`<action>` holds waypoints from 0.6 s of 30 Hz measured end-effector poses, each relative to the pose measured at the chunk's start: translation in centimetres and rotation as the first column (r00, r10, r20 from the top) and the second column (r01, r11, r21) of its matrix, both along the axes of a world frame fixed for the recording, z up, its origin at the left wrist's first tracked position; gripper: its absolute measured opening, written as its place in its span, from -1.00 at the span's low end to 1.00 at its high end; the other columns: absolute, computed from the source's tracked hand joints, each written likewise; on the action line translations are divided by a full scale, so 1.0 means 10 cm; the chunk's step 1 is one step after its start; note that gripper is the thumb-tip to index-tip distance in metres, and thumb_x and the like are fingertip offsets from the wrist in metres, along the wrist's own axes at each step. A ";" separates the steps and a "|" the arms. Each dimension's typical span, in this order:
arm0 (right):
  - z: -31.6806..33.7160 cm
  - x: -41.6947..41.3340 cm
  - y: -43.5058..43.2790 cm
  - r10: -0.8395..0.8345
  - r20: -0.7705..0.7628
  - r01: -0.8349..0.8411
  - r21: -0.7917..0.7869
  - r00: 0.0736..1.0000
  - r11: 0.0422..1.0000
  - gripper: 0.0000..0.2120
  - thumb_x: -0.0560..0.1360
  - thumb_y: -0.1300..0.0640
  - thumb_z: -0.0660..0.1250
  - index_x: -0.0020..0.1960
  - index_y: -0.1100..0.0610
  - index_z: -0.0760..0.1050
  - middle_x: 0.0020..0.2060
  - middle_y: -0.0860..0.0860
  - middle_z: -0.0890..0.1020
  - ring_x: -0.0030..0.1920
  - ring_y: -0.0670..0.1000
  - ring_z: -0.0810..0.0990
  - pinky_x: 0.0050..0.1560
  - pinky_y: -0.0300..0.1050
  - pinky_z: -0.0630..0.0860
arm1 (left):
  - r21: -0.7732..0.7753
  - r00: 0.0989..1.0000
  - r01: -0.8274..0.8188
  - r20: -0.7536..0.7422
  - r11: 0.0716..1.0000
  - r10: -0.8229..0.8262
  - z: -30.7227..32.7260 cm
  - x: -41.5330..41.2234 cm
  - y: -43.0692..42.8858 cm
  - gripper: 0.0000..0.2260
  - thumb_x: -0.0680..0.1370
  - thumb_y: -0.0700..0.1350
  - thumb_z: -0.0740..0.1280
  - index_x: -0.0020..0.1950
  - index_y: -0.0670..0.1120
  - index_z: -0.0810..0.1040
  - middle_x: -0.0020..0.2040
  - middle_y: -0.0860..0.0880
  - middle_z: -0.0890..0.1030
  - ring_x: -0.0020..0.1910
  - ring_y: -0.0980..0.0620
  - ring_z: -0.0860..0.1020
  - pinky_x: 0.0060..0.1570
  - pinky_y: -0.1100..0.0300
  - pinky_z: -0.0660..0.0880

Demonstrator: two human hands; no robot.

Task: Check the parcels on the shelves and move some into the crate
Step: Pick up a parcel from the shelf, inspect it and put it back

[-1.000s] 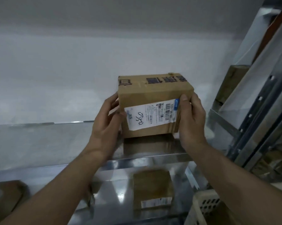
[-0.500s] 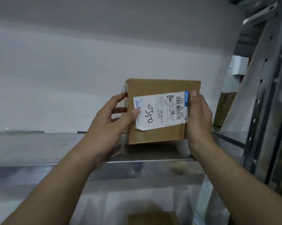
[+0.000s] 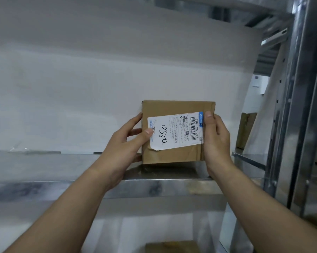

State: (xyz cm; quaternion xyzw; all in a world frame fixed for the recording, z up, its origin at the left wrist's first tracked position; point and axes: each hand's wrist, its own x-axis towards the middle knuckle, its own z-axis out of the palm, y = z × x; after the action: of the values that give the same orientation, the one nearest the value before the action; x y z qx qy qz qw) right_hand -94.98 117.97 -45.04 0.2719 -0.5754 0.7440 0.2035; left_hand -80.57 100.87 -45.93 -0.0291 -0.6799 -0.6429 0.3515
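Observation:
A brown cardboard parcel [image 3: 174, 108] with a white shipping label [image 3: 175, 131], handwritten digits and a barcode on it, is held upright just above the metal shelf [image 3: 44, 167]. My left hand [image 3: 124, 148] grips its left side, thumb pressed on the label's lower left corner. My right hand [image 3: 217, 141] grips its right side, thumb on the label's blue top edge. The label faces me. No crate is in view.
A metal shelf upright [image 3: 289, 115] with holes rises at the right. Behind it, another brown box [image 3: 245, 132] stands on the neighbouring shelf. The top of one more cardboard parcel [image 3: 172, 246] shows on the lower shelf. A white wall closes the back.
The parcel has been tipped up so its labelled face now points straight at me, and my view has risen; the lower shelf and the crate have dropped out of sight.

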 end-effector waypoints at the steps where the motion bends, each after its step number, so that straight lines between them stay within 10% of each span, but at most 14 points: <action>1: 0.00 0.01 0.00 -0.004 -0.006 0.004 0.010 1.000 1.000 -0.68 0.70 -0.21 0.21 0.11 -0.01 0.59 0.09 0.06 0.72 0.00 -0.03 0.75 -0.09 -0.19 0.64 | 0.014 1.000 0.006 0.006 1.000 -0.006 0.00 0.01 0.00 -0.60 0.63 0.02 0.43 0.45 0.31 0.53 0.24 0.03 0.70 0.16 0.08 0.71 0.04 0.01 0.70; 18: 0.01 0.05 0.03 0.017 -0.002 -0.016 0.002 1.000 1.000 -0.76 0.69 -0.22 0.22 0.08 -0.12 0.58 0.05 -0.02 0.73 0.03 -0.02 0.75 0.10 0.03 0.69 | 0.048 1.000 0.025 0.009 0.999 -0.025 0.01 0.03 0.00 -0.59 0.62 0.00 0.44 0.45 0.29 0.54 0.20 0.05 0.72 0.17 0.07 0.71 -0.06 0.05 0.66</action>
State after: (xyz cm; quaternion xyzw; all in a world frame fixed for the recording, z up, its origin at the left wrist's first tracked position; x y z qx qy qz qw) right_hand -94.45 118.22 -44.97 0.2777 -0.5736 0.7448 0.1978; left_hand -80.29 100.85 -45.87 -0.0262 -0.6657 -0.6634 0.3407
